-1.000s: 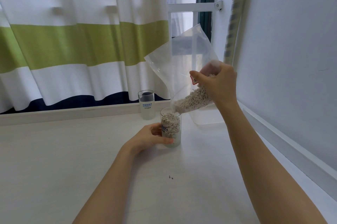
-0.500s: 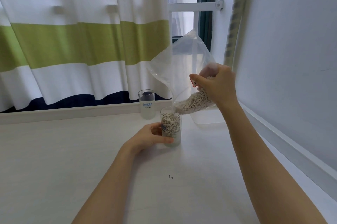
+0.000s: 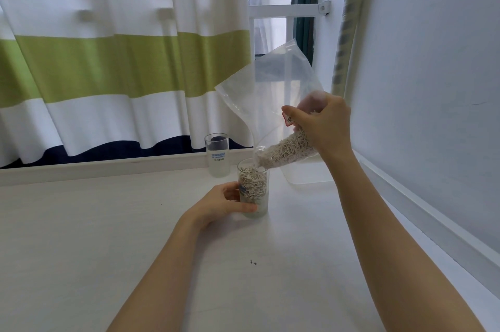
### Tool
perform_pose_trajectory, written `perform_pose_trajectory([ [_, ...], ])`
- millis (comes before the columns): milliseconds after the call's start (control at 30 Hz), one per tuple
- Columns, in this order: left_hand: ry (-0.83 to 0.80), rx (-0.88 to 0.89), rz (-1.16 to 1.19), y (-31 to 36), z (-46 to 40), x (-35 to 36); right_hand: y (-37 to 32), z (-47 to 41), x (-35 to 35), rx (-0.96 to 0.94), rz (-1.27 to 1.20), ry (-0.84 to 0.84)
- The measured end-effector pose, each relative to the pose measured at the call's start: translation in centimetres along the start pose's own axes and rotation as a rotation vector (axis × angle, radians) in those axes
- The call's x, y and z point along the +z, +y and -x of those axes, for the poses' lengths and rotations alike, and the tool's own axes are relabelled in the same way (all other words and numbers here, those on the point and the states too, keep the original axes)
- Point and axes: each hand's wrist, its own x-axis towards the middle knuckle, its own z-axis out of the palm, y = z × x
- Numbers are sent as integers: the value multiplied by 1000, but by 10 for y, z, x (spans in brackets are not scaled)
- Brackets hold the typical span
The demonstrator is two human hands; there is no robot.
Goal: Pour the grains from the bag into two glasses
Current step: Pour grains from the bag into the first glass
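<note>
- The grains lie bunched in the low end of the clear bag, and that end rests over the rim of the near glass, which stands on the white table near its middle and looks mostly full.
- The bag's long axis slopes from far and high, by the window, down and leftward to the glass; its mouth lies left of and below my grip.
- My right hand pinches the bag, fingers curled round the plastic just above the mass of grains.
- My left hand wraps round the lower part of the near glass from its left side, steadying it.
- The second glass stands farther back and a little left, just beside the first, and appears empty; my left hand is nearer to it than my right.
- I judge the first fill nearly done; next the bag's mouth must swing left and away, onto that far glass.
- A clear tub sits to the right behind the bag; a striped curtain hangs beyond, and a few dark specks lie on the table nearer me.
</note>
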Motion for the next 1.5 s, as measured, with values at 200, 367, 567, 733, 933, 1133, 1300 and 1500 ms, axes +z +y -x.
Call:
perform_pose_trajectory([
  [200, -3, -1, 7, -2, -1, 0, -3, -1, -5, -12, -16, 32],
  [367, -12, 4, -2, -2, -1, -1, -3, -1, -7, -22, 5, 40],
  [567, -7, 8, -9, -3, -2, -1, -4, -1, -8, -35, 9, 34],
  [733, -11, 13, 0, -3, -2, -1, -2, -1, -7, -41, 16, 33],
  [933, -14, 8, 3, -3, -2, -1, -2, -2, -7, -48, 25, 37],
  [1133, -12, 2, 4, -3, -3, -1, -3, -2, -7, -43, 9, 43],
  [1300, -12, 6, 6, -2, -2, -1, -3, -1, -8, -47, 7, 43],
  [1500, -15, 11, 18, -1, -1, 0, -2, -3, -10, -57, 14, 29],
])
